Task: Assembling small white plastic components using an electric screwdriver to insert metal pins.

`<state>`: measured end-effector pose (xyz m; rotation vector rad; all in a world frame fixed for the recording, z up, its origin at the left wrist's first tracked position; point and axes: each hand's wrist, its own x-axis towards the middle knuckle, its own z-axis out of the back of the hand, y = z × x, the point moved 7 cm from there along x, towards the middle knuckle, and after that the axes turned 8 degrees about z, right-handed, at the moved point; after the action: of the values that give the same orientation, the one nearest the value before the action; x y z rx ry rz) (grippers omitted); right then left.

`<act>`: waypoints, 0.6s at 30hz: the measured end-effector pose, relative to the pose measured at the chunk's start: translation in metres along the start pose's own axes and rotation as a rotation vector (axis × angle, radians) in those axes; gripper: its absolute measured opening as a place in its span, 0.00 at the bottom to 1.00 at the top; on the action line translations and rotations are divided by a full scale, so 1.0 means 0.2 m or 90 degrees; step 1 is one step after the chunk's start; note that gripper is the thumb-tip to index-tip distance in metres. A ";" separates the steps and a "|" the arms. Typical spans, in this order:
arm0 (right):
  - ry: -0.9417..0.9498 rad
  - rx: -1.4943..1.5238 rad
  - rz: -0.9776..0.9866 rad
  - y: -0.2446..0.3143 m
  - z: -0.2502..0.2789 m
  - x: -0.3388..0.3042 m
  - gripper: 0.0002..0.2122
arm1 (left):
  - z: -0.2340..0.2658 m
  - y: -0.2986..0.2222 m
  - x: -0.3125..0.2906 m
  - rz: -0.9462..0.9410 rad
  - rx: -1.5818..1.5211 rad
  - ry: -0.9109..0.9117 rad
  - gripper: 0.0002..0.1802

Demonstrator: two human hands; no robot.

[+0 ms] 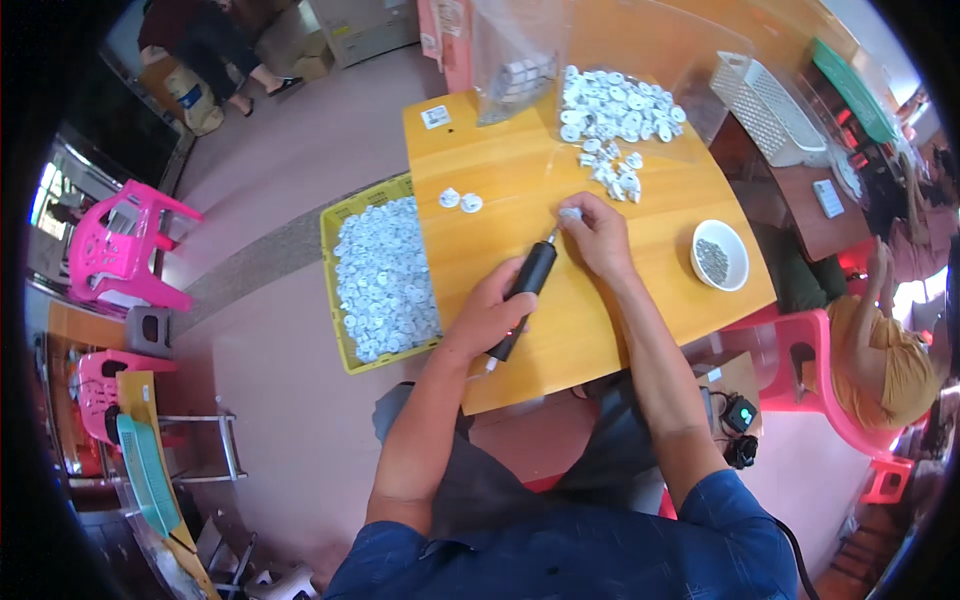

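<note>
My left hand (489,312) is closed round a black electric screwdriver (533,270), which slants across the yellow table with its bit end up and to the right. The bit reaches a small white plastic part (570,213) pinched in the fingers of my right hand (598,237). Two round white parts (460,200) lie on the table left of the hands. A loose cluster of white parts (612,170) sits beyond my right hand, at the mouth of a clear bag of white discs (622,105). Small screws (711,262) fill part of a white bowl (735,241) at the right.
A yellow crate (350,352) heaped with white parts stands at the table's left side. Another clear bag (515,75) rests at the far edge. A white basket (765,105) is on a brown table at the right, where a seated person in yellow (890,365) is close by.
</note>
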<state>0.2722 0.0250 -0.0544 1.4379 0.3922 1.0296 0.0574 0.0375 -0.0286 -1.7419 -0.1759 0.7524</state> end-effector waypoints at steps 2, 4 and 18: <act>-0.006 0.001 -0.011 -0.01 0.03 0.00 0.06 | -0.02 0.00 0.02 0.006 -0.004 0.005 0.31; 0.008 0.020 -0.001 0.02 0.02 0.00 0.06 | -0.02 -0.01 0.01 0.002 0.000 0.001 0.31; 0.040 -0.002 -0.031 0.06 0.03 -0.01 0.05 | -0.03 -0.02 0.00 0.000 0.014 0.013 0.31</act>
<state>0.2710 0.0182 -0.0432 1.3904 0.4684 1.0378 0.0619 0.0341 -0.0250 -1.7272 -0.1540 0.7337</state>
